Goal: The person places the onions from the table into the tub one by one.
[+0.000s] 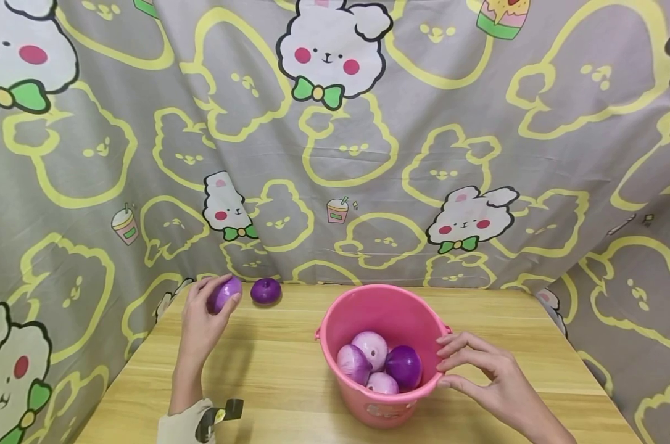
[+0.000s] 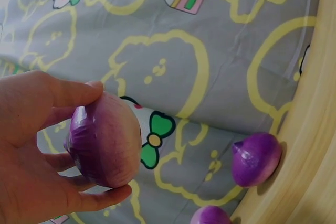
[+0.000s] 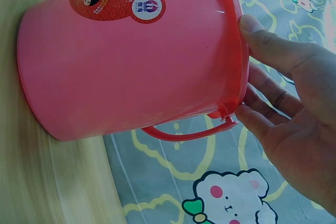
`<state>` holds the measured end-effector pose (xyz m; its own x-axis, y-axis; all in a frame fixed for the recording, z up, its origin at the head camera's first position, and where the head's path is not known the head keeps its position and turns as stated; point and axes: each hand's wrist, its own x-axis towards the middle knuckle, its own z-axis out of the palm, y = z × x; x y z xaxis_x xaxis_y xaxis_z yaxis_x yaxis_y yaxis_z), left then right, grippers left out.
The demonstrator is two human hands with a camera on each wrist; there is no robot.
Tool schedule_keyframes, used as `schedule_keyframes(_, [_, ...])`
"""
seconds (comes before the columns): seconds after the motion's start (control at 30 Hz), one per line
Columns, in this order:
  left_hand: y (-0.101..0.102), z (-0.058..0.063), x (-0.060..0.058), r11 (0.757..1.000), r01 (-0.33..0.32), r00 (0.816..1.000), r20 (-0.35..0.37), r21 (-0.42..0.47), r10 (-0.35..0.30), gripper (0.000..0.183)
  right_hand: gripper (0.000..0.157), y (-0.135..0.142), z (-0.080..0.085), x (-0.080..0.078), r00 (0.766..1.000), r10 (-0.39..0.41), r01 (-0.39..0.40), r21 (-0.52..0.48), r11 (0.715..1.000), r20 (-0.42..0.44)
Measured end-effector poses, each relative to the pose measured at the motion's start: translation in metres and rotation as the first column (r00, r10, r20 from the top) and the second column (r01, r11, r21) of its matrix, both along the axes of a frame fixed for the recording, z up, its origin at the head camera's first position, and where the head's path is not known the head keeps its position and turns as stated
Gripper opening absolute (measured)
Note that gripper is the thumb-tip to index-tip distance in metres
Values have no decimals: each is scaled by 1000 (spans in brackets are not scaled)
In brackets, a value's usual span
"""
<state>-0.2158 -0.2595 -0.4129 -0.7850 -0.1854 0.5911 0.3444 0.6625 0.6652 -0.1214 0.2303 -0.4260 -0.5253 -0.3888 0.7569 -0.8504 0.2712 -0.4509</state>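
Observation:
My left hand (image 1: 204,317) holds a purple onion (image 1: 226,295) between thumb and fingers, raised over the far left of the table. In the left wrist view this onion (image 2: 107,140) shows a dark purple side and a paler one. Another purple onion (image 1: 266,291) lies just right of that hand, by the table's back edge. A pink bucket (image 1: 379,410) stands upright at centre right with several purple and pale onions (image 1: 370,350) inside. My right hand (image 1: 487,373) grips the bucket's right rim, thumb and fingers spread along it, as the right wrist view shows too.
The wooden table (image 1: 279,370) ends at the back against a grey curtain (image 1: 363,203) with cartoon bears and rabbits, which also hangs at both sides. The bucket's handle (image 3: 189,135) hangs down its side. A further onion (image 2: 211,215) is partly cut off in the left wrist view.

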Motion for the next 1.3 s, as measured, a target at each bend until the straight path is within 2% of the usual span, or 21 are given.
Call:
schedule_keyframes(0.37, [3, 6, 5, 1000, -14, 1000, -5, -2, 14, 41, 43, 0, -1, -1, 1000, -5, 5, 2, 1000, -4])
schedule_keyframes(0.6, [3, 10, 8, 1000, -3, 1000, -12, -8, 3, 41, 49, 1, -1, 0, 1000, -18, 18, 4, 1000, 9])
schedule_keyframes(1.3, [11, 22, 19, 999, 38, 998, -54, -2, -38, 42, 50, 0, -1, 0, 1000, -11, 11, 2, 1000, 3])
